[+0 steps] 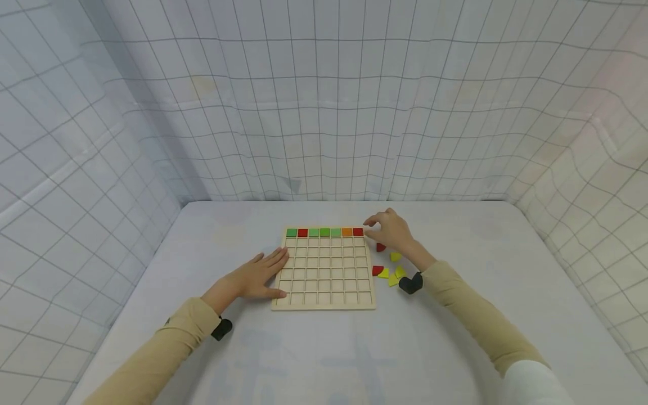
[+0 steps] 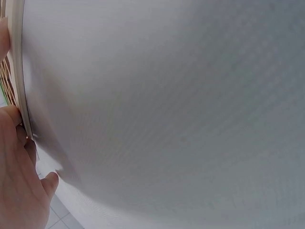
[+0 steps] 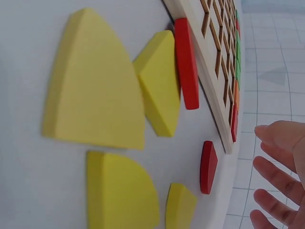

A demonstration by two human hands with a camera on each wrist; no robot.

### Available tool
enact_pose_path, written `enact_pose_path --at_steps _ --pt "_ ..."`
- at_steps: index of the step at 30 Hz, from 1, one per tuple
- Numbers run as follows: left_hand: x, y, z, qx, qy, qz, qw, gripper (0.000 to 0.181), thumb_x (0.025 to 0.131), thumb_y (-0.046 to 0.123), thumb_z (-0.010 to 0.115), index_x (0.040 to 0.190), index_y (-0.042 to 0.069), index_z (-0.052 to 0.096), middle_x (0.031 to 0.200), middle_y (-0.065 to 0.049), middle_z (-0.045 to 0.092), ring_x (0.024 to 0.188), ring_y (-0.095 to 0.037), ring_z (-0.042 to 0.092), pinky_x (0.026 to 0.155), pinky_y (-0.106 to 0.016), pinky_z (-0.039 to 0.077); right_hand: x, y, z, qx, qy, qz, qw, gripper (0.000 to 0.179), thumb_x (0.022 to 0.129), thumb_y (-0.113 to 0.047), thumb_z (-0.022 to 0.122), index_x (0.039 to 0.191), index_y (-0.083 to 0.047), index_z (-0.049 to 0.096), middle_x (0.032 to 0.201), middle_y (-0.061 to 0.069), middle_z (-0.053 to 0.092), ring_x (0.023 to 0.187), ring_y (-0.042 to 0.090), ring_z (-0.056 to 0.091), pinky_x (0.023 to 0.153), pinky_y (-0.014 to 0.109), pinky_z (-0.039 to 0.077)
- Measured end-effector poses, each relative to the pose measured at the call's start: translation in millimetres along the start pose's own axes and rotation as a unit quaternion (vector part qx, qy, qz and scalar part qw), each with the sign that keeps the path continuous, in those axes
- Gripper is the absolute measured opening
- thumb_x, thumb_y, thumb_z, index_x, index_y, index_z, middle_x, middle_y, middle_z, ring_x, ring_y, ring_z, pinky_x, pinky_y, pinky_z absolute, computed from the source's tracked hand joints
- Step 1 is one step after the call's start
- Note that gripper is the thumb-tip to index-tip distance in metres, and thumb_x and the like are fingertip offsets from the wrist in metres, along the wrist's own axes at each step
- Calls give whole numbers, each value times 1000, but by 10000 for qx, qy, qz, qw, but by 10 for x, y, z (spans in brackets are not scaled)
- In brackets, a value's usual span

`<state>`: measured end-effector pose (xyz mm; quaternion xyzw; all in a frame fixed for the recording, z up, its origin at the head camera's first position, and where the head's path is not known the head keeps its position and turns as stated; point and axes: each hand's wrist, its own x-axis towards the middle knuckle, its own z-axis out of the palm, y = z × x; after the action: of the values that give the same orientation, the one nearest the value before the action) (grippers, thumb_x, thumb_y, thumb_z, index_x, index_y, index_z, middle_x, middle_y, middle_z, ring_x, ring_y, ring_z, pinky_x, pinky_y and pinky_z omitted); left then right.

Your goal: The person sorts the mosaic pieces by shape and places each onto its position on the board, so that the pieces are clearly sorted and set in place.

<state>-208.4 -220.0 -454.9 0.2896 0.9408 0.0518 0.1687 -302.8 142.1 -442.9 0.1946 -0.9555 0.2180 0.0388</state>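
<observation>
Head view: flat on a white table [image 1: 304, 360], a board [image 1: 325, 274] with seven tiles [image 1: 325, 232] filling the twelve o'clock row, left to right green, red, three greens, orange, red. At nine o'clock, a left hand [image 1: 257, 275] spread over the board's edge. At one o'clock, just off the corner, a right hand [image 1: 394, 230] with thumb and forefinger bent apart, nothing visible between. From two to four o'clock, red pieces [image 1: 377, 270] and yellow pieces [image 1: 400, 271], tiny, some near a black camera [image 1: 410, 283].

Left wrist view: mostly table, blurred. At nine o'clock, the left hand and the board's rim, both cropped; hard to tell finger from finger.

Right wrist view: toward one o'clock, the board, cut off at the top. At six o'clock, yellow pieces clipped by the lower edge. At four o'clock, the right hand, cropped, fingers parted; palm out of sight.
</observation>
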Motion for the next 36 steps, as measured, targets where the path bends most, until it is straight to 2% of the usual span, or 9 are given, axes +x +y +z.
enact_pose_path --at_steps 9,14,21,28,36 --pt "6 -8 6 -10 -6 12 10000 100 88 64 53 154 3 12 162 -15 6 150 -32 9 118 -59 14 -111 165 23 -101 -293 372 9988 28 89 -33 67 109 -15 74 100 2 72 92 21 53 68 29 47" --pt "15 -10 17 7 6 26 10000 100 87 64 53 154 3 12 162 -15 7 150 -32 9 118 -59 14 -199 207 19 -79 -311 320 9990 26 89 -30 66 106 -13 75 96 2 73 90 21 54 65 28 44" --pt "10 -7 3 2 33 78 10000 99 88 62 54 154 1 13 162 -16 7 150 -34 10 117 -60 14 -311 268 7 -100 -423 359 9984 23 90 -29 66 104 -13 75 94 3 71 86 20 55 71 30 47" --pt "11 12 8 5 41 23 10000 98 88 62 55 154 2 12 162 -16 7 150 -33 10 118 -59 14 -388 310 -14 -71 -586 239 9980 21 88 -24 69 104 -13 75 92 2 71 82 18 54 67 27 46" --pt "5 31 24 -51 101 40 9999 99 88 62 55 154 1 14 161 -17 8 149 -34 11 117 -60 15 -464 312 -26 67 -819 112 9966 28 85 -20 70 112 -12 72 95 2 70 89 19 56 74 31 49"
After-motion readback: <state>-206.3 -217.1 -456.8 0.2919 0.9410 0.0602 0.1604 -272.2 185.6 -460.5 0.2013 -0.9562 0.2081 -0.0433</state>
